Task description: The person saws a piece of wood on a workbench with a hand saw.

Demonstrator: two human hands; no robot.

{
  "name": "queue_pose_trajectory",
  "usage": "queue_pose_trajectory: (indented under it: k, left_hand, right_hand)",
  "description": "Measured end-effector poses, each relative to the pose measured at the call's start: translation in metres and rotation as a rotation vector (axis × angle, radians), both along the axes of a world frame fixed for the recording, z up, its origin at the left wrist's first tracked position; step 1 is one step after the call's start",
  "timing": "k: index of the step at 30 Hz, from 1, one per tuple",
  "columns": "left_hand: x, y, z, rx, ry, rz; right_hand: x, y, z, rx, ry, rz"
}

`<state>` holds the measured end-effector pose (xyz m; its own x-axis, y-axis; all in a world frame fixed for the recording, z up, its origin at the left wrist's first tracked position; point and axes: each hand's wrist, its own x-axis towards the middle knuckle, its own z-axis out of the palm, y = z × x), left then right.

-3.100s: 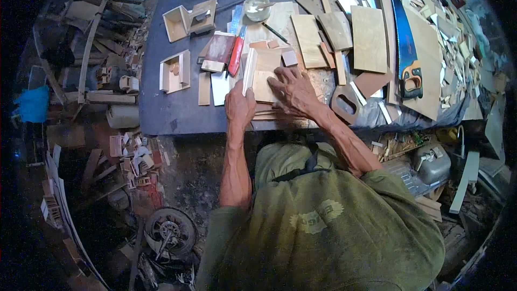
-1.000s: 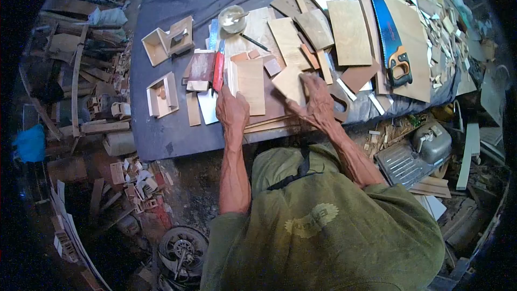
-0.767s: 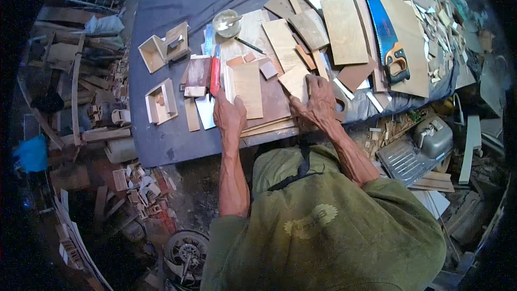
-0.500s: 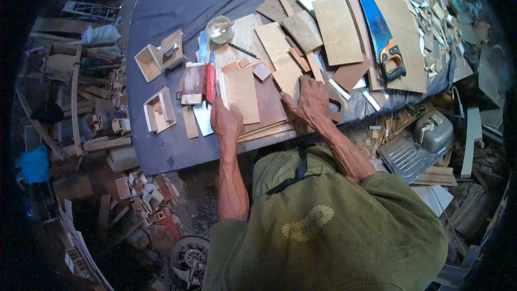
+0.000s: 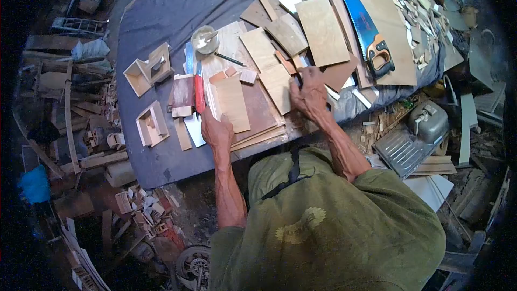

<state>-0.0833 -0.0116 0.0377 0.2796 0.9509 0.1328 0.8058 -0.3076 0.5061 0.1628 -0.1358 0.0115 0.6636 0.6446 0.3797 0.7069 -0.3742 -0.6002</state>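
My left hand (image 5: 217, 130) is closed at the near edge of a thin wooden panel (image 5: 233, 105), beside several pale upright edges. Its fingertips are partly hidden. Just left of it lie a red-handled tool (image 5: 200, 90) and a brown-and-pale wooden block (image 5: 183, 95). My right hand (image 5: 309, 96) is over the scattered boards, thumb and fingers apart and bent, with nothing visible in it. Beside it on the left lies a plywood piece (image 5: 276, 87); a narrow orange-brown strip (image 5: 285, 62) lies just beyond.
Two small wooden boxes (image 5: 153, 124) stand at the table's left. A bowl with a brush (image 5: 205, 40) and a dark pencil (image 5: 229, 59) lie farther back. A handsaw (image 5: 362, 19) rests on boards at right, near heaped offcuts (image 5: 417, 19). A metal sink (image 5: 401, 151) stands below.
My right hand has shifted right, off the plywood piece, and its fingers have lifted. My left hand stays at the panel's near edge. The whole view has turned slightly.
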Motion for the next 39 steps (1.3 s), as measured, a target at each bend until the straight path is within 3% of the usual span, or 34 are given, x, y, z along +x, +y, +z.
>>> queue_pose_trajectory:
  k: [3,6,11,14,21,27,32,34,36,39]
  left_hand:
    - [0.000,0.001,-0.004,0.035,0.009,0.017]
    - [0.001,0.001,-0.008,0.058,-0.014,0.034]
    - [0.000,0.003,-0.012,0.066,-0.010,0.016]
    - [0.001,0.001,-0.009,0.048,0.021,0.031]
    - [0.003,0.000,-0.001,0.017,0.028,0.028]
    - [0.000,0.002,-0.012,0.045,0.023,0.030]
    - [0.001,0.001,-0.007,-0.008,0.004,0.021]
    - [-0.002,0.004,-0.015,0.013,-0.013,0.005]
    - [-0.001,0.003,-0.013,0.019,-0.005,0.018]
    - [0.000,0.002,-0.016,0.046,-0.004,0.015]
  right_hand:
    - [0.036,-0.018,0.002,-0.030,-0.192,-0.159]
    - [0.071,-0.029,0.009,-0.081,-0.203,-0.298]
    - [0.098,-0.009,0.002,-0.333,-0.202,-0.308]
    - [0.093,0.003,0.029,-0.522,-0.108,-0.277]
    - [0.087,0.020,0.040,-0.333,-0.089,-0.207]
    - [0.056,0.073,0.026,-0.375,0.038,-0.042]
    - [0.062,0.058,-0.003,-0.100,-0.340,-0.077]
    - [0.091,0.029,-0.006,-0.078,-0.243,-0.040]
    - [0.124,0.006,-0.006,-0.270,-0.338,-0.242]
    - [0.148,-0.026,-0.008,-0.470,-0.304,-0.288]
